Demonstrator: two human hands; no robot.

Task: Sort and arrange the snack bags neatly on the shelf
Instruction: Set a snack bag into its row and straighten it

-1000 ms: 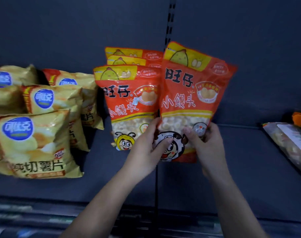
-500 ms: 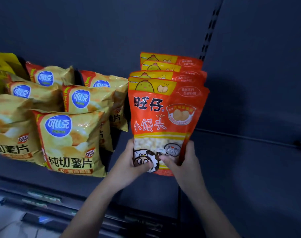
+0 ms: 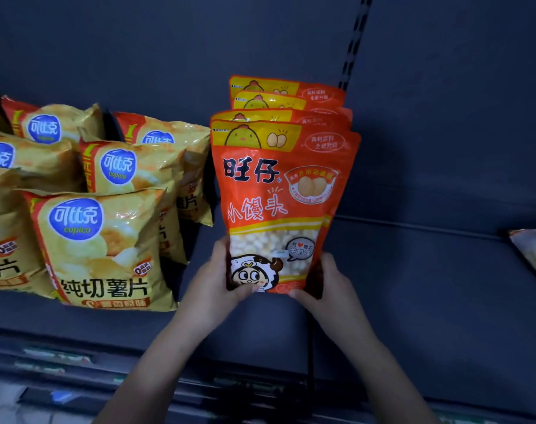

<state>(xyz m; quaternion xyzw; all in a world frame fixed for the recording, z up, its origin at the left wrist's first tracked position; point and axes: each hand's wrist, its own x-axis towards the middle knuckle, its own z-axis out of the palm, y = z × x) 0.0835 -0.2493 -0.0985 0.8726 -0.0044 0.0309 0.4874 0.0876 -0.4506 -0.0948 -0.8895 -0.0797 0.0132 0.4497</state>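
Four orange snack bags are counted on the dark shelf [image 3: 413,286], set upright in one file: the front orange bag [image 3: 279,191] and, directly behind it, three more orange bags [image 3: 318,94], of which only the top strips are seen. Through the clear window low on the front orange bag, small pale round pieces are shown inside. To the left of the front orange bag, six yellow chip bags [image 3: 104,249] are made out in two files of three, the leftmost ones being cut by the picture's edge; the nearer file is placed just beside the orange one. The front orange bag is gripped at its bottom corners: the left hand [image 3: 211,283] is curled round the lower left edge and the right hand [image 3: 328,283] round the lower right, both thumbs being laid on the printed face. Well to the right of the front orange bag, one pale bag [image 3: 533,255] is seen on the shelf, half cut off. Behind and right of the front orange bag, a slotted upright [image 3: 352,41] is fixed.
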